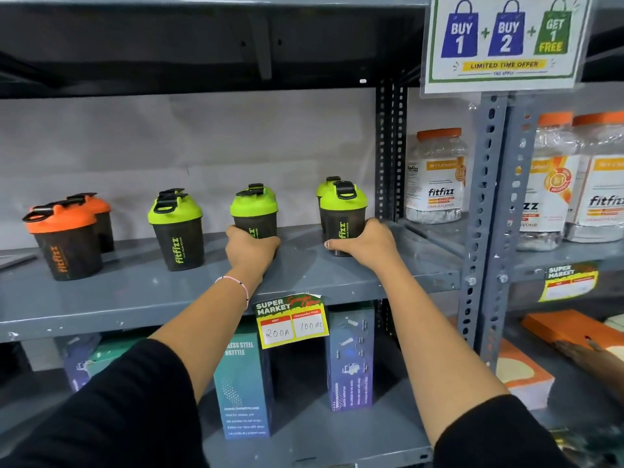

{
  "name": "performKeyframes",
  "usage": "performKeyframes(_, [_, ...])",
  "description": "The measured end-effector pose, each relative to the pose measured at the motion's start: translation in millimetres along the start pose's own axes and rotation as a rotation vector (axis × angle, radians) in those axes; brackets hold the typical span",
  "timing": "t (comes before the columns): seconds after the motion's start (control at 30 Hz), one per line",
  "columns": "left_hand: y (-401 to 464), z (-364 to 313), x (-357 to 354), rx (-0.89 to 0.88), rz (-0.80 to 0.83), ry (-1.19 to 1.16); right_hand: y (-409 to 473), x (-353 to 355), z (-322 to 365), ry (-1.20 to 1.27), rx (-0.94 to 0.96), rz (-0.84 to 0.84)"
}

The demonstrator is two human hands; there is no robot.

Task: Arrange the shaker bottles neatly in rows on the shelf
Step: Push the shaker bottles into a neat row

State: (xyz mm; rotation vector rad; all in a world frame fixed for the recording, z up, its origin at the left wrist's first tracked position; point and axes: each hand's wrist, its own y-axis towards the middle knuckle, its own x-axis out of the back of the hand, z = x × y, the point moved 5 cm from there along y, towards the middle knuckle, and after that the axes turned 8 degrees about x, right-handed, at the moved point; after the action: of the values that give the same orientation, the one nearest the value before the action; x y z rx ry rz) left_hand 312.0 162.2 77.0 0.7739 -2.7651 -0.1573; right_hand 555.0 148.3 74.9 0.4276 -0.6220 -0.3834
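Both arms reach up from the bottom of the frame toward its centre, black sleeves pushed back to the elbows, forearms bare. The left hand (pixel 251 246), just left of centre, is curled closed, knuckles facing the camera; a thin pink band circles its wrist. The right hand (pixel 366 244), right of centre, is curled too, thumb pointing left.

Promo sign (pixel 504 42) overhead; fitfizz jars (pixel 435 177) right; boxes (pixel 244 383), perhaps bottles, below.

shaker bottles (pixel 182 228) paired front-to-back, on shelf (pixel 141 298)
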Motion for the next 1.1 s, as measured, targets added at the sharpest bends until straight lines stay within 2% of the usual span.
performKeyframes(0.13, [-2,0,0,0.005,-0.007,-0.006,-1,1,-1,0.019,-0.005,0.018])
performKeyframes(0.2, [-2,1,5,-0.007,-0.016,-0.006,-1,2,-10,0.054,-0.035,-0.024])
performKeyframes(0.3, [-6,6,29,-0.101,-0.015,-0.033,-19,8,-6,0.091,-0.018,-0.299])
performKeyframes(0.37, [-10,17,57,-0.204,-0.056,-0.116,-56,6,25,0.19,0.112,-0.53])
performKeyframes(0.4, [-12,22,78,-0.256,-0.105,-0.169,-73,-5,42,0.255,0.188,-0.554])
performKeyframes(0.43, [-11,28,101,-0.307,-0.171,-0.218,-85,-22,62,0.313,0.248,-0.494])
performKeyframes(0.5, [4,43,148,-0.333,-0.336,-0.275,-93,-71,95,0.394,0.29,-0.219])
performKeyframes(0.57, [32,57,194,-0.233,-0.497,-0.219,-89,-124,125,0.411,0.245,0.063])
performKeyframes(0.67, [77,72,237,0.005,-0.538,-0.11,-73,-175,153,0.446,0.114,0.241])
performKeyframes(0.8, [120,79,256,0.062,-0.411,-0.068,-46,-213,173,0.37,0.023,0.243])
performKeyframes(0.97, [145,80,260,0.008,-0.251,-0.071,-40,-236,189,0.268,-0.005,0.206])
performKeyframes(1.1, [156,85,277,-0.001,-0.222,-0.017,-46,-253,202,0.25,0.022,0.205])
